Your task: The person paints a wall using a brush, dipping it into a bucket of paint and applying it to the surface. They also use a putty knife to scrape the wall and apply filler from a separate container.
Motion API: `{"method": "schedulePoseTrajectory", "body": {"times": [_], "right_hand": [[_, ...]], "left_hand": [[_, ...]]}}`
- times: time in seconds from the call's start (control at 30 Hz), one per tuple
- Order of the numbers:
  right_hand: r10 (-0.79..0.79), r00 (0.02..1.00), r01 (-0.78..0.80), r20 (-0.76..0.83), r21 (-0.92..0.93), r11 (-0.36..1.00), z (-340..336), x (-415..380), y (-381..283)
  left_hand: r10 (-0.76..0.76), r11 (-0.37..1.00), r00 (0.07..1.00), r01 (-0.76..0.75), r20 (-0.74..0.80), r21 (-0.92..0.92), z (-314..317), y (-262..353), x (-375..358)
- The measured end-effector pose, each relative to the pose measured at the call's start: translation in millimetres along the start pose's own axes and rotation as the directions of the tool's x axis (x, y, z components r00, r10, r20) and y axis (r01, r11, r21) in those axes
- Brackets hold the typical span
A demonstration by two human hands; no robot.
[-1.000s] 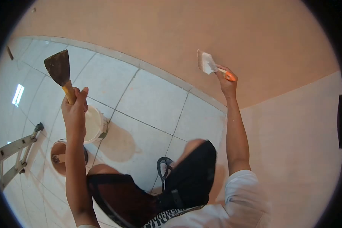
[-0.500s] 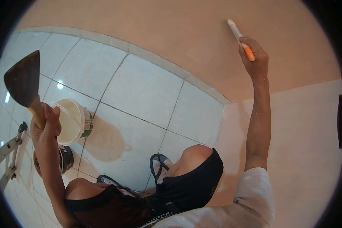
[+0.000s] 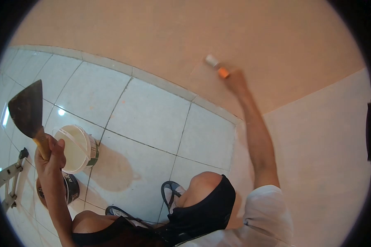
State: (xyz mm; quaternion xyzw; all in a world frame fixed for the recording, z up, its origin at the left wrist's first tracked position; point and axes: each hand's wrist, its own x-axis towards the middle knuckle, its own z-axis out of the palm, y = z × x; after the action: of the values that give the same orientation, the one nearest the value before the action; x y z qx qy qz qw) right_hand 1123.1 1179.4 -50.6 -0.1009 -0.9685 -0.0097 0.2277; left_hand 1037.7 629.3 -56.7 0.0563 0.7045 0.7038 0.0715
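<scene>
Currently the right hand grips a small orange-handled scraper against the peach wall; only a paler patch there looks worked. The left hand holds a wide dark putty knife above the white bucket, blade apparently unloaded

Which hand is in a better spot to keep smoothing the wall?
Probably the right hand: its small scraper is at the peach wall. The left hand holds the big scraper away, near the bucket.
</scene>
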Motion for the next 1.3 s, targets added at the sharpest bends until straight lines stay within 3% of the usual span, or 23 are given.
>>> {"method": "schedulePoseTrajectory", "body": {"times": [0.03, 0.07, 0.13, 0.23, 0.3, 0.33, 0.47, 0.53, 0.63, 0.67, 0.7, 0.73, 0.8, 0.87, 0.97, 1.03, 1.07, 1.1, 1.13, 1.17, 1.2, 1.27, 1.3], "right_hand": [[-0.035, 0.995, 0.026, -0.096, -0.094, 0.995, -38, 16, -7], [-0.27, 0.921, 0.216, -0.281, -0.211, 0.953, -73, 30, -15], [-0.336, 0.87, 0.193, -0.361, -0.379, 0.905, -132, 46, -45], [-0.519, 0.787, 0.113, -0.335, -0.748, 0.654, -132, 62, -46], [-0.434, 0.865, 0.056, -0.254, -0.809, 0.585, -78, 47, -46], [-0.366, 0.911, 0.065, -0.189, -0.811, 0.581, -41, 32, -44], [-0.419, 0.892, 0.425, 0.17, -0.632, 0.648, 104, -43, -41], [-0.314, 0.9, 0.401, 0.301, -0.296, 0.867, 119, -57, -60], [-0.242, 0.947, 0.258, 0.212, -0.051, 0.965, 92, -28, -47], [-0.077, 0.967, 0.079, 0.244, 0.0, 0.997, 59, -9, -48], [-0.127, 0.986, 0.125, 0.106, 0.03, 0.992, 32, 14, -37], [-0.019, 0.993, 0.024, 0.116, -0.046, 0.999, -13, 37, -41], [-0.208, 0.954, 0.163, -0.218, -0.206, 0.965, -87, 71, -36], [-0.397, 0.852, 0.214, -0.342, -0.463, 0.86, -151, 89, -56], [-0.564, 0.762, 0.178, -0.319, -0.734, 0.656, -169, 96, -71], [-0.442, 0.857, 0.067, -0.266, -0.793, 0.606, -120, 83, -65], [-0.351, 0.93, 0.14, -0.11, -0.776, 0.615, -82, 71, -56], [-0.424, 0.905, 0.222, -0.039, -0.807, 0.547, -38, 56, -49], [-0.417, 0.907, 0.331, 0.063, -0.718, 0.612, 12, 33, -41], [-0.286, 0.925, 0.38, 0.251, -0.559, 0.737, 39, 9, -53], [-0.327, 0.892, 0.44, 0.313, -0.432, 0.788, 64, -10, -54], [-0.276, 0.895, 0.352, 0.349, -0.177, 0.919, 57, -18, -63], [-0.29, 0.919, 0.323, 0.266, -0.089, 0.942, 46, 0, -58]], "left_hand": [[-0.002, 1.0, 1.0, 0.002, -0.016, -0.009, 0, 0, -1], [0.003, 1.0, 0.999, -0.004, -0.033, -0.03, 2, 0, -2], [0.019, 1.0, 1.0, -0.019, -0.016, -0.022, 3, 1, -1], [0.042, 0.999, 0.999, -0.041, 0.015, -0.019, 7, 4, -1], [0.046, 0.998, 0.999, -0.046, 0.02, -0.033, 10, 7, -2], [0.043, 0.998, 0.999, -0.042, 0.017, -0.046, 12, 8, -3], [0.056, 0.997, 0.997, -0.053, 0.051, -0.064, 9, 13, -9], [0.062, 0.997, 0.998, -0.06, 0.029, -0.055, 8, 17, -13], [0.051, 0.997, 0.998, -0.049, 0.028, -0.059, 5, 22, -17], [0.04, 0.997, 0.999, -0.038, 0.036, -0.062, 4, 22, -16], [0.053, 0.996, 0.998, -0.052, 0.023, -0.066, 2, 20, -15], [0.063, 0.996, 0.998, -0.063, 0.007, -0.068, 1, 15, -14], [0.077, 0.995, 0.997, -0.077, -0.003, -0.063, -1, 11, -11], [0.093, 0.994, 0.996, -0.091, 0.016, -0.061, -1, 10, -11], [0.097, 0.992, 0.994, -0.093, 0.042, -0.081, 0, 11, -11], [0.104, 0.992, 0.993, -0.1, 0.047, -0.082, 0, 12, -12], [0.106, 0.991, 0.993, -0.102, 0.051, -0.083, 0, 13, -13], [0.086, 0.993, 0.995, -0.081, 0.047, -0.085, 0, 16, -15], [0.067, 0.994, 0.997, -0.063, 0.046, -0.085, 0, 21, -19], [0.055, 0.995, 0.998, -0.051, 0.043, -0.087, -1, 25, -20], [0.049, 0.995, 0.998, -0.045, 0.048, -0.085, -4, 26, -20], [0.042, 0.996, 0.998, -0.037, 0.054, -0.083, -11, 26, -22], [0.039, 0.995, 0.998, -0.035, 0.043, -0.094, -12, 27, -21]]}}
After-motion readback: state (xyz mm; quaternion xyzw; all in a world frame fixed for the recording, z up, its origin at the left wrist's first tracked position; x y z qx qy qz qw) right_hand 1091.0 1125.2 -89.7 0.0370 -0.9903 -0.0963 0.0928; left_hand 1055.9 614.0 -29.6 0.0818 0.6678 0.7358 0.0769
